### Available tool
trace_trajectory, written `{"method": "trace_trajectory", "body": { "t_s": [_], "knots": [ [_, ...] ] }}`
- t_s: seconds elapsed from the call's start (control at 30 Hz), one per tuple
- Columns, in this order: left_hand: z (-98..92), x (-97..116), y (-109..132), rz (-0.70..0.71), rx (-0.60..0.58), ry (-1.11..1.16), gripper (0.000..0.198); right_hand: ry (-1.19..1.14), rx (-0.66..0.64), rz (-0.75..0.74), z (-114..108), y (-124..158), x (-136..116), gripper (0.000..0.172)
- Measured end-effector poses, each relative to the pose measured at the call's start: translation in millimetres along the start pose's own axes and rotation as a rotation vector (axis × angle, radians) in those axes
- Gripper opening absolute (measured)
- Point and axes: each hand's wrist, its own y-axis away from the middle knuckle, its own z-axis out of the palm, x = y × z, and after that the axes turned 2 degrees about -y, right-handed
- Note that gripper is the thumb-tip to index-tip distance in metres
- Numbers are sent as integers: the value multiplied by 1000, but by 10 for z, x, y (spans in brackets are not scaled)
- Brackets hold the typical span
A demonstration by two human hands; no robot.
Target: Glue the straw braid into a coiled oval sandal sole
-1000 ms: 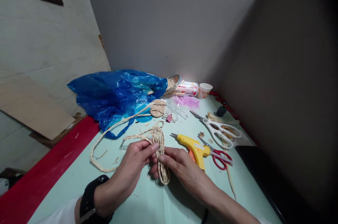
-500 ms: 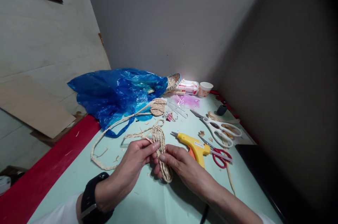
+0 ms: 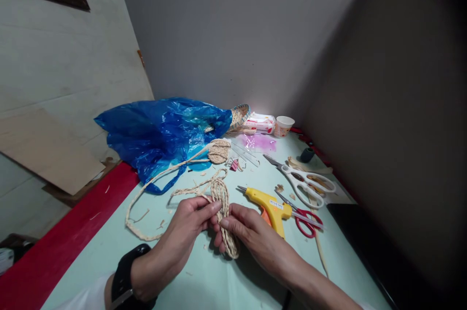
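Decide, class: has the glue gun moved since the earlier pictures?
No. Judged against the white scissors, the glue gun shows no visible shift in any direction.

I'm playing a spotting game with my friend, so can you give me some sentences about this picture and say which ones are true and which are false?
1. The left hand and the right hand both hold the bundle of braided cord. True.
2. The yellow glue gun is in the left hand. False: it lies on the table, beside the right hand.
3. A black wristband is on the left arm. True.
4. The plastic bag is bright green. False: it is blue.
5. The paper cup stands upright. True.
6. Only one pair of scissors is there. False: there are white-handled scissors and red-handled scissors.
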Motion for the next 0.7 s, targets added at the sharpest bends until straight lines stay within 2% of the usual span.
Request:
{"method": "trace_trajectory", "body": {
  "t_s": [0.37,0.7],
  "knots": [
    [-2,4,5,9,7,7,33,-33,-19,-10,-20,-15,64,32],
    [-3,3,18,8,-5,8,30,-41,-15,0,-7,-18,23,34]
  ]
}}
